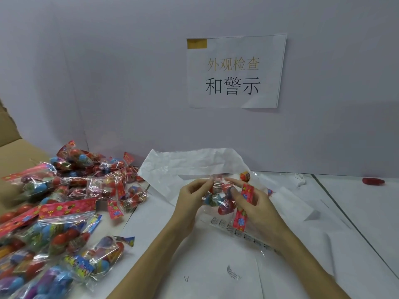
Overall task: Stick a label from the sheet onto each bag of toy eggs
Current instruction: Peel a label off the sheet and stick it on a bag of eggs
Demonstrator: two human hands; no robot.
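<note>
A clear bag of toy eggs (220,200) with a red flowered header hangs between both hands above the table centre. My left hand (192,196) pinches the bag's upper left side. My right hand (252,199) grips its right side, fingers curled over the red header strip. Under the bag lies the transparent label sheet (244,233), a strip with rows of small printed labels. A loose label (233,272) lies nearer to me on the white paper. Whether a label is stuck on the held bag cannot be told.
A large heap of egg bags (64,201) covers the table's left side, beside a cardboard box (13,152). Crumpled white paper (190,162) lies behind the hands. A red object (373,181) sits far right. A printed sign (235,71) hangs on the wall.
</note>
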